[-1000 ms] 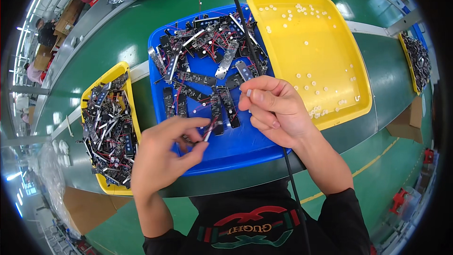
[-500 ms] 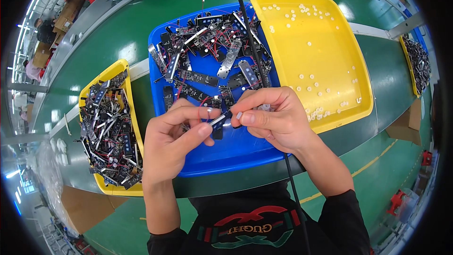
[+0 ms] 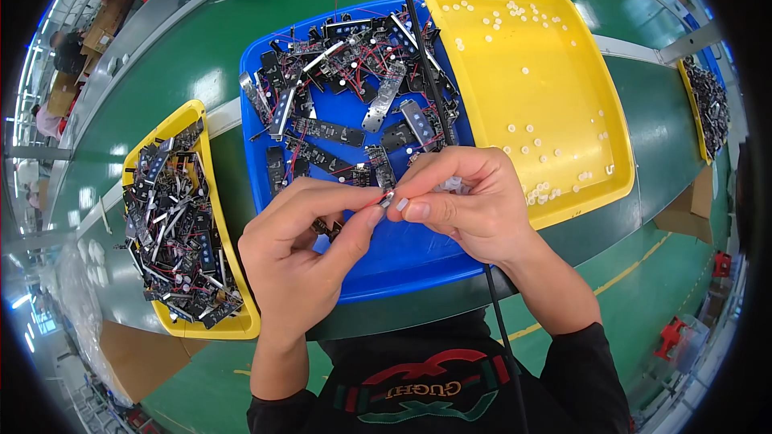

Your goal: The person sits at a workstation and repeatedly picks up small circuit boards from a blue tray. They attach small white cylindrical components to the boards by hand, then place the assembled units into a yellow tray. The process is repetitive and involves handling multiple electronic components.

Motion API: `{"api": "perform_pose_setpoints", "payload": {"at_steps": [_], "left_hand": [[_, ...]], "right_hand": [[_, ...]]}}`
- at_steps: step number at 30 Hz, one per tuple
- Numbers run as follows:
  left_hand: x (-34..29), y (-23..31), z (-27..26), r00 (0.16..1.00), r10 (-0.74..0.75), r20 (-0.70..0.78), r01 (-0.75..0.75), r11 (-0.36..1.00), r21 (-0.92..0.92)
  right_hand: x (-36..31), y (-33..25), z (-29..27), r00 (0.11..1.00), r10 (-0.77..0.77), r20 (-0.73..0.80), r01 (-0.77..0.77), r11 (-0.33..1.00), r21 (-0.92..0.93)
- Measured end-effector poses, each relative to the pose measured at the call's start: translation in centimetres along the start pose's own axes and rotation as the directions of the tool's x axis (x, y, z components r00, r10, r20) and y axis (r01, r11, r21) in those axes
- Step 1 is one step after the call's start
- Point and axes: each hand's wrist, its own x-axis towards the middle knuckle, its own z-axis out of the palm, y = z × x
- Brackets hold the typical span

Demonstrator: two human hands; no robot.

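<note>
Over the blue tray [image 3: 402, 273] my two hands meet, fingertips almost touching. My left hand [image 3: 301, 253] is closed in a pinch on a small circuit board [image 3: 386, 199]; most of it is hidden by the fingers, with a bit of red wire and a shiny end showing. Between thumb and forefinger, my right hand [image 3: 482, 205] grips a small white plastic piece [image 3: 402, 204] right beside that end. More whitish pieces [image 3: 452, 184] are tucked in the curled fingers of the same hand. Whether the white piece touches the board I cannot tell.
Circuit boards with red wires [image 3: 330, 133] lie heaped in the blue tray. To the right, a yellow tray [image 3: 555, 80] holds scattered small white pieces. A narrower yellow tray [image 3: 249, 323] full of boards stands left. A black cable [image 3: 434, 80] hangs down across the blue tray.
My left hand has moved right and its fingertips have closed in toward the right hand's. The board is now mostly covered by fingers. The trays appear shifted slightly left in view.
</note>
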Motion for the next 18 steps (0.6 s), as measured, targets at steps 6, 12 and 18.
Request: {"api": "perform_pose_setpoints", "payload": {"at_steps": [6,12,18], "left_hand": [[-0.08,0.20,0.34,1.000,0.012,-0.011,-0.012,1.000,-0.010],[0.21,0.24,0.18,0.988,0.146,0.046,-0.150,0.985,0.091],[0.06,0.41,0.30,0.970,0.242,0.021,-0.239,0.940,0.244]], "right_hand": [[-0.02,-0.11,0.18,1.000,0.012,-0.014,-0.011,0.999,0.036],[-0.03,-0.15,0.17,0.999,0.032,-0.029,-0.033,0.999,-0.023],[0.02,0.13,0.46,0.998,-0.014,-0.059,0.010,0.998,-0.057]]}}
